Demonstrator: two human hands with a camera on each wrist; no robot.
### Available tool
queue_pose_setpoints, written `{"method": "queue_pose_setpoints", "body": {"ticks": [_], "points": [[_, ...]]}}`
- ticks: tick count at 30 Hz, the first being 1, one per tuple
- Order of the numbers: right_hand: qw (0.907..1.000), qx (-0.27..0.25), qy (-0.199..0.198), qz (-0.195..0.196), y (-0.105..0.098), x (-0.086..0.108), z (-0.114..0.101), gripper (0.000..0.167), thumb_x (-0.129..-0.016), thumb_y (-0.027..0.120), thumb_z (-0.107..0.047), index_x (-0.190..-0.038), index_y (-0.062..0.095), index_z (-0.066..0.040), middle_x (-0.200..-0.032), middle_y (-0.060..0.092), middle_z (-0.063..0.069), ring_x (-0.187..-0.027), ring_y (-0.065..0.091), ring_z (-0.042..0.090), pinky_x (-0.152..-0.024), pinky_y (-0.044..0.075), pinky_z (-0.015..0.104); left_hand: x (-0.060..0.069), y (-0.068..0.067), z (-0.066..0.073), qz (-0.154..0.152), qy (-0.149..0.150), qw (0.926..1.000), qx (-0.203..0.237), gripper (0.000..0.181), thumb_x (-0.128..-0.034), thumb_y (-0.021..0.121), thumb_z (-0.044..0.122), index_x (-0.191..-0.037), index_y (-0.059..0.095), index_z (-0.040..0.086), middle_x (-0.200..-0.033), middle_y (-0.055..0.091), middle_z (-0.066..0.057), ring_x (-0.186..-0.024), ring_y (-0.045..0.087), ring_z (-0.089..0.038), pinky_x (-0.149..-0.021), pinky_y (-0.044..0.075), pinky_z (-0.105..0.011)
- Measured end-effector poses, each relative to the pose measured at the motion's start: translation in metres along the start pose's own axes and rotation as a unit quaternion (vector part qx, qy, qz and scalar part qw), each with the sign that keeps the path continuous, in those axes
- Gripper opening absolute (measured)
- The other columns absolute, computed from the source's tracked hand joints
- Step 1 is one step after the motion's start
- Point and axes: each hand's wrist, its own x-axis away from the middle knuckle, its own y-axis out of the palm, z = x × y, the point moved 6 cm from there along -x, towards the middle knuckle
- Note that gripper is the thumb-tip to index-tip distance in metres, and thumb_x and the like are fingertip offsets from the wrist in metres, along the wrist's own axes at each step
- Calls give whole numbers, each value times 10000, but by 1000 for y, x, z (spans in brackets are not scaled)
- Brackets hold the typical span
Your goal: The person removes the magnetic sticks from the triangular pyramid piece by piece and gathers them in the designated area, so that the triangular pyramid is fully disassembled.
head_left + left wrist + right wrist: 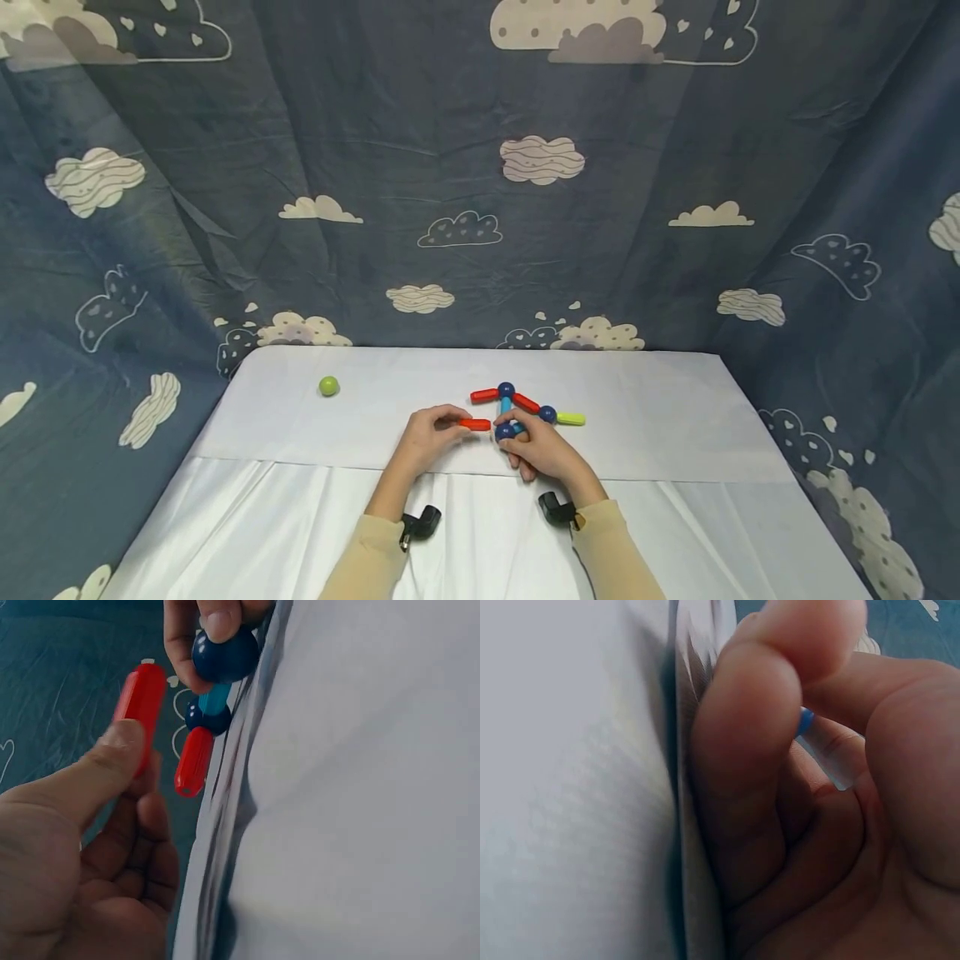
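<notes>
Okay, left hand [431, 440] pinches a red stick [475, 425] by one end, free end facing the near navy ball [504, 432], just beside it, not touching. Right hand [543, 452] grips that ball between thumb and fingers. I'd hold the ball firm, aim the stick at its centre, bring it in straight, fingertips clear of the joint. Right fingers cover part of the ball, so approach from the open left side. Light-blue stick [506, 406] runs to the far navy ball [506, 390], which carries a second red stick [483, 396] close beyond the left fingers; a sideways knock could upset it. Yellow-green stick [571, 419] is off right; green ball [328, 386] sits well apart, left, on the white table [660, 425].
</notes>
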Motion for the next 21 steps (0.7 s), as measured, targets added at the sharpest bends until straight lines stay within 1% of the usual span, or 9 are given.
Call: {"method": "queue_pose_setpoints", "body": {"ticks": [3, 7, 9, 12, 15, 17, 19, 21], "points": [[10000, -2, 4, 17, 0, 0, -1, 355, -1055, 666, -210, -1398, 575, -189, -685, 641, 32, -446, 547, 134, -514, 514, 234, -4, -11, 8, 185, 25, 9998, 54, 156, -924, 832, 234, -1078, 819, 221, -1078, 805, 15, -1022, 710, -170, -966, 556, -414], [10000, 5, 7, 67, -1, -1, 0, 357, -1053, 668, -212, -1398, 576, -190, -682, 642, 30, -444, 545, 133, -502, 506, 234, -14, -32, 21, 538, 179, 9984, 82, 166, -912, 841, 204, -1076, 823, 187, -1033, 805, -16, -1038, 697, -233, -992, 538, -505], [10000, -4, 11, 72, -2, -1, 0, 355, -1053, 665, -206, -1396, 574, -189, -681, 641, 30, -444, 541, 132, -497, 501, 235, -20, -43, 27, 673, 214, 9974, 109, 180, -910, 843, 191, -1087, 822, 168, -1038, 808, -33, -1049, 693, -260, -994, 529, -528], [10000, -13, 15, 51, -1, -1, 0, 353, -1055, 661, -203, -1396, 571, -190, -680, 639, 28, -443, 539, 129, -493, 498, 230, -31, -57, 32, 815, 236, 9964, 63, 215, -919, 835, 191, -1130, 809, 153, -1090, 805, -48, -1077, 686, -277, -985, 528, -514], [10000, -22, 3, 35, 0, 0, 0, 351, -1057, 655, -196, -1397, 568, -190, -680, 636, 25, -443, 537, 127, -494, 495, 229, -43, -69, 30, 888, 181, 9958, 156, 271, -926, 831, 191, -1184, 780, 127, -1158, 788, -77, -1114, 684, -289, -1015, 531, -491], [10000, -20, -13, 30, 0, 1, 0, 351, -1059, 652, -194, -1399, 567, -189, -679, 633, 23, -443, 535, 125, -493, 493, 227, -52, -75, 26, 963, 128, 9950, 229, 288, -926, 833, 192, -1193, 764, 110, -1175, 775, -102, -1132, 690, -294, -1048, 532, -485], [10000, 3, -70, 29, 1, 1, 0, 353, -1061, 648, -191, -1404, 565, -185, -672, 630, 20, -438, 531, 121, -487, 488, 228, -60, -80, 19, 1029, -25, 9942, 300, 281, -927, 832, 194, -1184, 758, 107, -1180, 768, -114, -1131, 689, -293, -1049, 532, -483], [9999, 34, -142, 29, 1, 1, 0, 355, -1063, 645, -190, -1408, 563, -178, -665, 628, 16, -433, 529, 116, -481, 486, 229, -67, -84, 10, 1060, -231, 9935, 342, 253, -934, 827, 200, -1162, 759, 116, -1170, 763, -114, -1108, 690, -289, -1014, 540, -471]]}}
